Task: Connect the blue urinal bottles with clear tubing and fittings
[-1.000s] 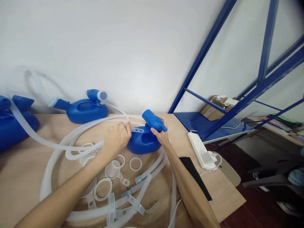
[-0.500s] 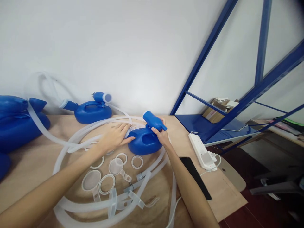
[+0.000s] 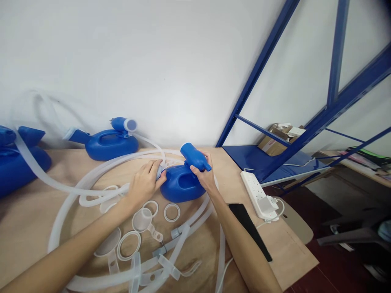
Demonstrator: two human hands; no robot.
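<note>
A blue plastic urinal bottle [image 3: 182, 188] with a handle hole rests on the wooden table in front of me. On top of it sits a blue funnel-shaped head [image 3: 195, 158], tilted, with a narrow spout to the right. My right hand [image 3: 205, 173] is wrapped round this head near the spout, thumb in front. At the bottle's left end, my left hand [image 3: 148, 181] closes its fingers round a white cap [image 3: 159, 172], mostly hidden by the hand. White rings [image 3: 172, 213] and a tabbed round lid [image 3: 142, 220] lie loose below my hands.
A clear hose [image 3: 58, 221] loops round the table. Other blue bottles [image 3: 111, 148] stand on the left, one with a hose attached. On the right lie a dark tablet [image 3: 249, 228] and a white power strip [image 3: 255, 195], beside a blue metal rack [image 3: 244, 156].
The view has shifted slightly, so the things on the left appear further left. My left fingers are curled more tightly round the cap. My right hand keeps its hold on the funnel-shaped head.
</note>
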